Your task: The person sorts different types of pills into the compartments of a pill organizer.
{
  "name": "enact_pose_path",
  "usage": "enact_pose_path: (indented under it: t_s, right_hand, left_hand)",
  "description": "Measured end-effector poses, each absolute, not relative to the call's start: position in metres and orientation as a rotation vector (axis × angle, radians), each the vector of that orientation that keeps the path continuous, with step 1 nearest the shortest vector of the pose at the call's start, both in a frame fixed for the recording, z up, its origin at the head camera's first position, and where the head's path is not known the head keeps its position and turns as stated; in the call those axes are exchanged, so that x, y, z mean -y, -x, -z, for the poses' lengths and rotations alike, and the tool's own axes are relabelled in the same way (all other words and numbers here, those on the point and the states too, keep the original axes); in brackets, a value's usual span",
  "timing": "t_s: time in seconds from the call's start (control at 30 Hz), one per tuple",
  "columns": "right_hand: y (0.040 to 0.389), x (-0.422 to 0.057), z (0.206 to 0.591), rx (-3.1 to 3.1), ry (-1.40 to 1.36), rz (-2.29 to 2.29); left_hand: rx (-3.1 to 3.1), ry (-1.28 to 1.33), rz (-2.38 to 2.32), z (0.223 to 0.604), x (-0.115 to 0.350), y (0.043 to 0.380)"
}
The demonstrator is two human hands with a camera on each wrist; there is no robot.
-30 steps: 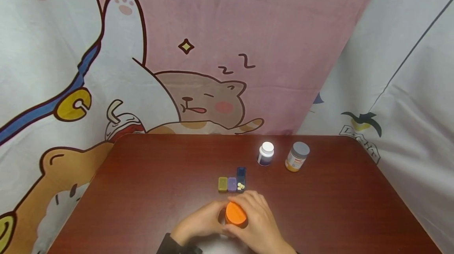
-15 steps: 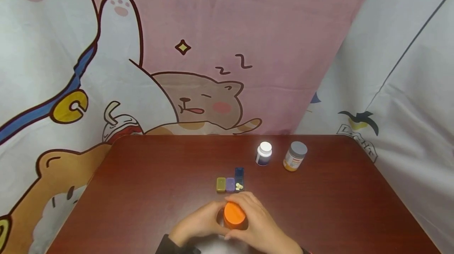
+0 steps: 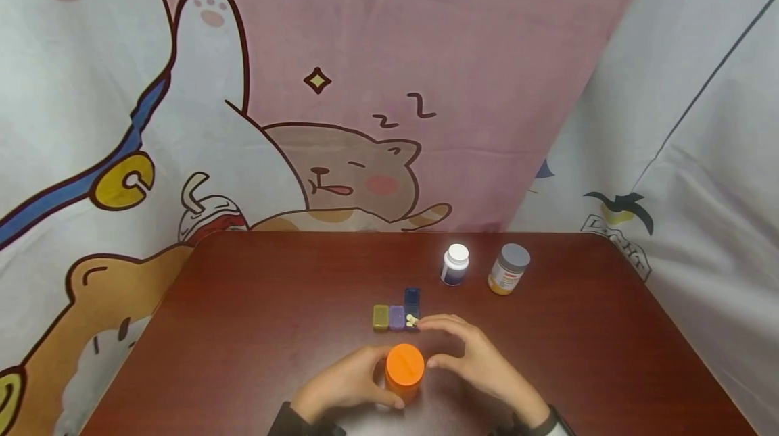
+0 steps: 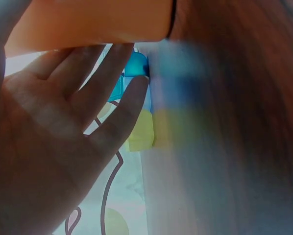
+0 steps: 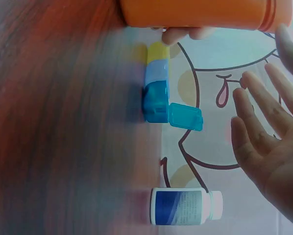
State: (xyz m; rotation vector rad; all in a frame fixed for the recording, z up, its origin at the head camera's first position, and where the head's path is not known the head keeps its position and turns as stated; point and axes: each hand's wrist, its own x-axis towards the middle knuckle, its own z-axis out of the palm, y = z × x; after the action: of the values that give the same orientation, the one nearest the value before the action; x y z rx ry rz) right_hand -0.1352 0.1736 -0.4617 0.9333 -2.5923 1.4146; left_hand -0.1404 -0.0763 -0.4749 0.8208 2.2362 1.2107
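Note:
An orange pill bottle (image 3: 405, 370) with an orange cap stands upright on the table, close to the front edge of the head view. My left hand (image 3: 343, 383) holds it from the left, thumb and fingers curved round its side. To its right, my right hand (image 3: 481, 359) is apart from the bottle, fingers extended and holding nothing. Just beyond the hands lies a three-part pill box (image 3: 397, 317) in yellow, purple and blue. Its blue lid stands open, and several pale tablets (image 3: 411, 320) lie in that compartment; the yellow and purple lids are down.
Farther back on the right stand a small white bottle (image 3: 455, 264) with a dark blue label and a jar (image 3: 508, 269) with a grey lid. The brown table (image 3: 292, 287) ends at a cartoon-printed cloth (image 3: 365, 172) behind.
My right hand has let go of the orange bottle's cap and moved to the right, its fingers spreading. My left hand stays round the bottle, which keeps its place.

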Motion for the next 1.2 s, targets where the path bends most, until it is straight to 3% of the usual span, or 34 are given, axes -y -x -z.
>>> enact_pose_path:
  t_s: [1.0,1.2]
  right_hand:
    - [0.112,-0.138,0.458,2.403,-1.182,-1.336]
    - [0.104,-0.127,0.461,2.453,-1.011,-1.243]
  left_hand:
    - [-2.233,-0.806,-1.224,0.474,0.078,0.139]
    - [-2.255,-0.811,-1.21,0.473,0.079,0.138]
